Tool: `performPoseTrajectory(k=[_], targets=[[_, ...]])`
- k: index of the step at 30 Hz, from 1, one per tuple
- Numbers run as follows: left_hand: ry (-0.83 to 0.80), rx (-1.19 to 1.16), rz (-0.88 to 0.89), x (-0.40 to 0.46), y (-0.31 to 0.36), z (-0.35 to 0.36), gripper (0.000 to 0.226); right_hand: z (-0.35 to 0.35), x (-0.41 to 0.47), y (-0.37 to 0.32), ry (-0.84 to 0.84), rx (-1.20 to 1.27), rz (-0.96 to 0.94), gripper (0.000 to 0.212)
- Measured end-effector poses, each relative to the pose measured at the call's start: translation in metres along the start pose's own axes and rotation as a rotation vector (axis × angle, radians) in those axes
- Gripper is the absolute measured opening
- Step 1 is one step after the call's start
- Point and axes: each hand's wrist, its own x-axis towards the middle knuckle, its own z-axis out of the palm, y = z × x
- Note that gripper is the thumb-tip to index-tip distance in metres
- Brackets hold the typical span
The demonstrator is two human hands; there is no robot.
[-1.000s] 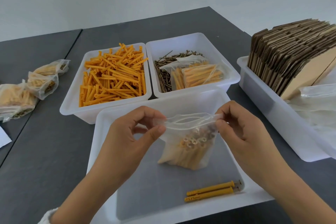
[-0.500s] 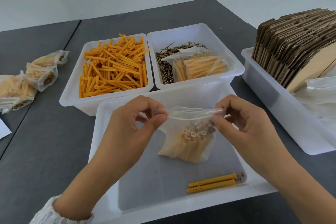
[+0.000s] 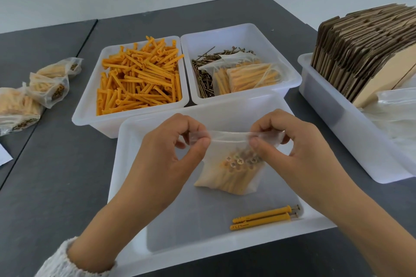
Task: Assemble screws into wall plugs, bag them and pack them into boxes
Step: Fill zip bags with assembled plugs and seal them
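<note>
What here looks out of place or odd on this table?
A filled bag of plugs lies in the screw bin, on top of the loose screws, not with the filled bags on the table at the left. Two assembled plugs lie unbagged in the near tray.

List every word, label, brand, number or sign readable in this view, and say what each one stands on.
None can be read.
Lower of the two loose assembled plugs: faint raised marks near its tip, too small to read.
Held bag, filled bags on the left, cardboard stack, white bins: no print visible.
White paper corner at the left edge: blank where it shows.
</note>
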Motion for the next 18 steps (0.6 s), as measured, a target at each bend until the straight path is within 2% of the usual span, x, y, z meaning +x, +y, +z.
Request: performPoseTrajectory(k=[5,9,11,15,18], targets=[[-0.009,0.011,-0.006,0.0,0.003,0.001,0.014,0.005,0.0,-0.004,0.0,-0.04,-0.003,0.004],[-0.065,0.013,0.033,0.005,0.009,0.004,0.003,0.009,-0.002,-0.005,-0.008,-0.081,-0.017,0.007],[-0.063,0.028,0.068,0.008,0.012,0.006,0.004,0.009,-0.001,-0.006,-0.008,-0.116,-0.038,0.004],[-0.064,0.042,0.09,0.01,0.015,0.008,0.009,0.009,-0.001,-0.007,0.017,-0.304,-0.13,0.008],[-0.065,0.079,0.115,0.01,0.014,0.011,0.009,0.015,0.0,-0.011,0.07,-0.391,-0.176,0.002]])
